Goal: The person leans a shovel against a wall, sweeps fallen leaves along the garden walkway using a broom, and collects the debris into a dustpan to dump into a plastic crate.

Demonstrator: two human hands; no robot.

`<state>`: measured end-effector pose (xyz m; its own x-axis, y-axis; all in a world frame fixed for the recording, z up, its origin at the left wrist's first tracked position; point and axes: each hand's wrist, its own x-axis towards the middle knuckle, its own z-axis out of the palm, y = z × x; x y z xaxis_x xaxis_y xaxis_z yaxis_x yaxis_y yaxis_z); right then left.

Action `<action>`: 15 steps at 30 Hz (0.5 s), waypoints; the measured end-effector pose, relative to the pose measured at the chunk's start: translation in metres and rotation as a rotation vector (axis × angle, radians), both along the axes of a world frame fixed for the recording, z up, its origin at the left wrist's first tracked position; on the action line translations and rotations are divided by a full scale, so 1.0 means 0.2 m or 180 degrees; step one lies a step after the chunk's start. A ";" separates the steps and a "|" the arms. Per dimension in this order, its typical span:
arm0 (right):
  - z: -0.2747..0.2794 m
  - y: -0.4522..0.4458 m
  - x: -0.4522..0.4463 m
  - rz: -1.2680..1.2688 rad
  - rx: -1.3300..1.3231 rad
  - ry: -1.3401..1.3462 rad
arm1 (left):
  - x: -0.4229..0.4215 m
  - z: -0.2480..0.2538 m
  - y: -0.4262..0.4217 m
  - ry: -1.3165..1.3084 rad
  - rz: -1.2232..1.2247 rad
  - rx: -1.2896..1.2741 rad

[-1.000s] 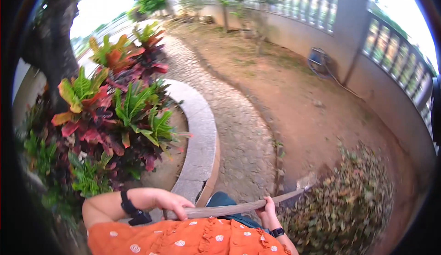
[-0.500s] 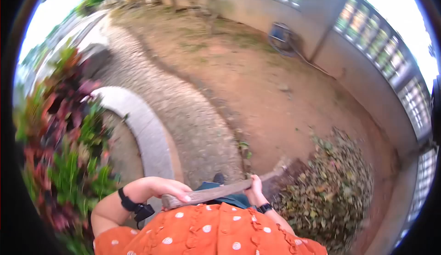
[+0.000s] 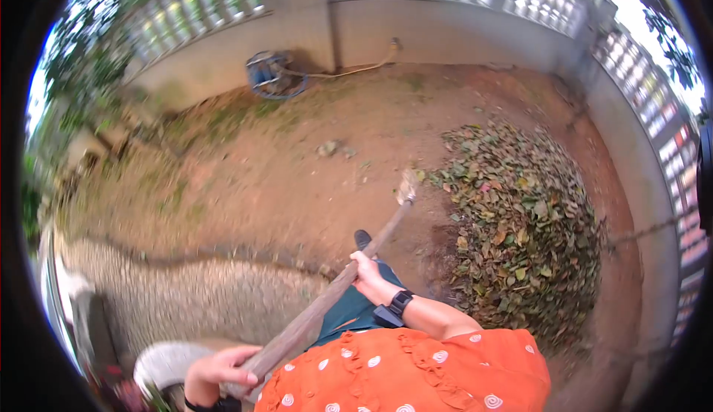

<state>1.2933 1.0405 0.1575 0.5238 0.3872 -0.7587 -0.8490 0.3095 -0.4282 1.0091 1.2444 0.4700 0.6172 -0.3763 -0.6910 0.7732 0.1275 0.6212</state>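
Note:
My left hand (image 3: 220,370) is closed on the rear end of a long wooden handle (image 3: 312,312), low at the left. Farther along the handle, my right hand (image 3: 370,278) is wrapped round it, in front of my body. The handle slants forward and to the right. At its far end is a small pale tool head (image 3: 407,188), blurred, so its exact kind cannot be made out. This head is over the bare soil, just left of a large heap of dry leaves (image 3: 520,241). Whether it touches the ground is unclear.
A stone-paved path (image 3: 208,293) with a raised border runs at the left. A low wall (image 3: 460,33) topped by balusters encloses the dirt yard. A blue hose reel (image 3: 275,75) stands against it. My shoe (image 3: 362,239) is on the soil.
My view has turned right, toward the wall and leaf heap. The long-handled tool has swung from lying across my body to pointing forward. Both hands remain on the handle.

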 end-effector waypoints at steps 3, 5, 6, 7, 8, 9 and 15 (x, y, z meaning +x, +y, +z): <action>-0.09 0.32 0.38 -0.0081 -0.0161 -0.0091 | 0.34 -0.06 0.22 0.0173 0.0297 0.0213; -0.13 0.53 0.69 0.0000 -0.0464 -0.0174 | 0.66 -0.08 0.39 0.0270 0.0500 0.0469; -0.18 0.65 0.85 -0.0010 -0.0500 -0.0334 | 0.84 -0.01 0.41 0.0351 0.0660 0.0547; -0.10 0.71 0.99 -0.0024 -0.0542 -0.0405 | 1.01 0.07 0.43 0.0444 0.0808 0.0613; -0.11 0.79 1.13 0.0031 -0.0550 -0.0317 | 1.17 0.14 0.44 0.0532 0.0946 0.0663; -0.12 0.88 1.26 0.0132 -0.0552 -0.0282 | 1.31 0.20 0.46 0.0565 0.1079 0.0702; -0.01 1.38 1.83 -0.0287 -0.0310 -0.0166 | 2.00 0.37 0.80 0.0428 0.1249 0.0841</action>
